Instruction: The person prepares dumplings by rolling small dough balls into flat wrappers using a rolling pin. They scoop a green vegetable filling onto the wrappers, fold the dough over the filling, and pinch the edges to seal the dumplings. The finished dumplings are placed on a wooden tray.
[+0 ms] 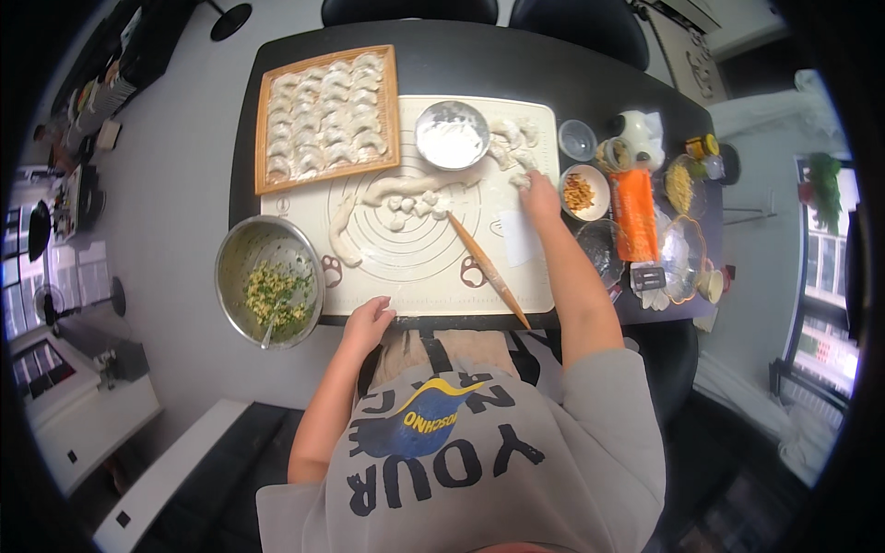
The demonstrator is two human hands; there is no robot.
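My right hand [541, 200] reaches to the right part of the cream silicone kneading mat [429, 294], its fingertips on a dumpling [518, 180]. Just beyond it lie several folded dumplings [510, 135]. My left hand [368, 323] rests empty at the mat's near edge, thumb apart from the fingers. Mid-mat are small floured dough pieces [415, 204], a dough rope [397, 188] and another curved dough strip [341, 231]. A tapered wooden rolling pin [487, 266] slants from the dough pieces to the near edge. A metal bowl of flour [452, 135] stands behind them.
At far left, a woven tray [260, 138] carries rows of dumplings. A steel bowl [222, 273] of chopped filling with a spoon stands near left. To the right are a small bowl [600, 177] of brown bits, an orange packet [634, 214], glass bowls [681, 259] and jars.
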